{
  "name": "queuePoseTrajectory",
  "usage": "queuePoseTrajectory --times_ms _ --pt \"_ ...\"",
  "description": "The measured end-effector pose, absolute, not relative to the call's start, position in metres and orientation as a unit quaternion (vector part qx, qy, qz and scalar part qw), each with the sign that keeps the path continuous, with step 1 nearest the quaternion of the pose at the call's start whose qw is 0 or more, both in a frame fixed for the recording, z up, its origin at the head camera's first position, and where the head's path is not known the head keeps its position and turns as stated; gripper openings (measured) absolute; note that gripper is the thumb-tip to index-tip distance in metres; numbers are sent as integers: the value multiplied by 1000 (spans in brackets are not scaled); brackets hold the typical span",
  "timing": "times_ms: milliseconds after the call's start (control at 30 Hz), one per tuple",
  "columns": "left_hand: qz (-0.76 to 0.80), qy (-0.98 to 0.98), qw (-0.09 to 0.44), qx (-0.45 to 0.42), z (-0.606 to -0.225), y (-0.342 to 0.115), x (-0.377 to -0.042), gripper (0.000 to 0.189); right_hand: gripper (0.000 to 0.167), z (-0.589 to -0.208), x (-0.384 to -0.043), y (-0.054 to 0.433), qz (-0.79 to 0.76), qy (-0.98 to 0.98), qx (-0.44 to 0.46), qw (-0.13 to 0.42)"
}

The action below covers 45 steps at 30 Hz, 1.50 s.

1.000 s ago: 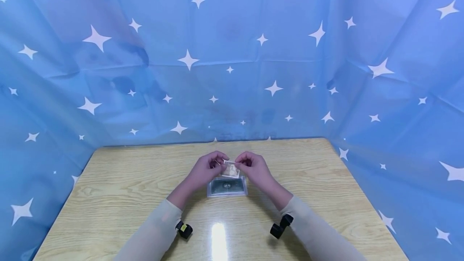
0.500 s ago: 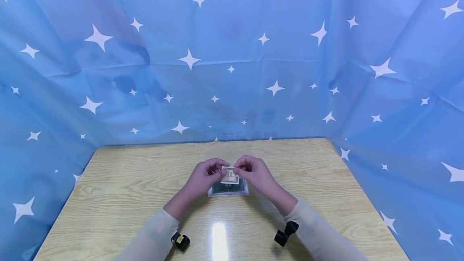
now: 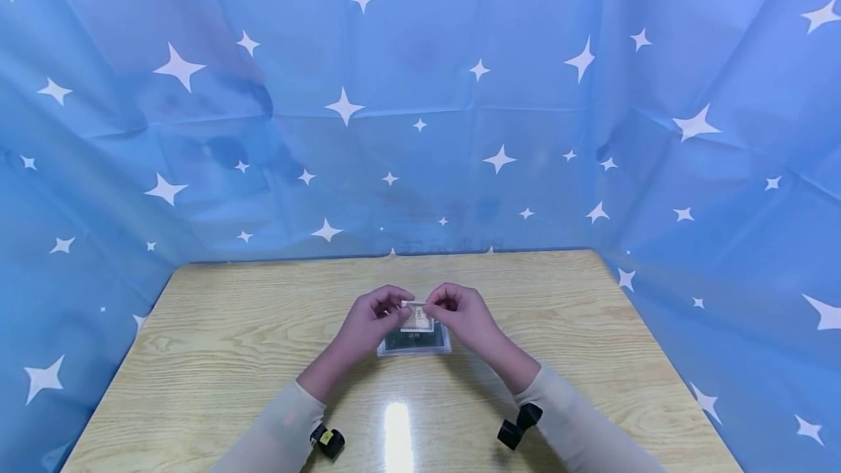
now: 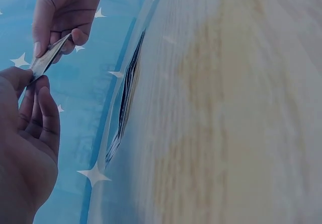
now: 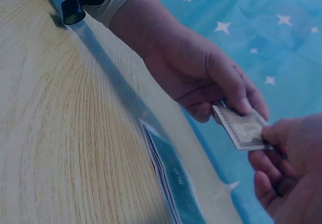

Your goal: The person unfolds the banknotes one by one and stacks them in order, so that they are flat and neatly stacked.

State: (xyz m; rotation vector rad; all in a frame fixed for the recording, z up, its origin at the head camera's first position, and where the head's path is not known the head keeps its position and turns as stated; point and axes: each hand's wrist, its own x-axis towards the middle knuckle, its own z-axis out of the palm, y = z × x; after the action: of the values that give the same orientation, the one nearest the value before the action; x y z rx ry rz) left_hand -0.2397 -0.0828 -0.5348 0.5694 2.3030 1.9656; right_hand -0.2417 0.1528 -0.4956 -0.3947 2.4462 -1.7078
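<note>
Both hands hold a small rectangular paper note (image 3: 417,320) with tan print and a pale border, tilted up above the table. My left hand (image 3: 376,318) pinches its left side between thumb and fingers. On the opposite side, my right hand (image 3: 465,318) has the same kind of pinch. Seen edge-on in the left wrist view, the note (image 4: 48,60) looks thin, perhaps layered. Just below it on the table lies a stack of dark green printed notes (image 3: 414,346) in clear sleeves, partly hidden in the head view. The right wrist view shows the stack's several layered edges (image 5: 163,176).
The wood-grain table (image 3: 250,341) ends at a back edge against a blue curtain (image 3: 420,93) with white stars. Black wrist cameras (image 3: 519,425) sit by the pale sleeves. A bright light reflection (image 3: 397,433) shows near the front.
Both hands have come slightly nearer with the small note, which now covers more of the green stack. The note's visible face has changed its tilt. Little has moved in the last half second.
</note>
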Motion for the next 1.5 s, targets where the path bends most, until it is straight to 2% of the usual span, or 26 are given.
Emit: queuePoseTrajectory --times_ms 267,533,767,1067,1500 --pt "632 739 47 229 -536 -84 -241 24 5 -497 -241 155 -577 803 -130 65" --pt "618 749 49 235 -534 -87 -241 25 6 -496 -238 157 -564 813 -139 42" --pt "611 756 32 232 -535 -90 -243 24 5 -492 -235 161 -584 799 -129 57" --pt "610 757 -14 233 -535 -94 -244 10 6 -491 -234 165 -594 790 -131 73" --pt "640 741 36 202 -533 -98 -238 9 4 -494 -232 169 -600 787 -123 68"
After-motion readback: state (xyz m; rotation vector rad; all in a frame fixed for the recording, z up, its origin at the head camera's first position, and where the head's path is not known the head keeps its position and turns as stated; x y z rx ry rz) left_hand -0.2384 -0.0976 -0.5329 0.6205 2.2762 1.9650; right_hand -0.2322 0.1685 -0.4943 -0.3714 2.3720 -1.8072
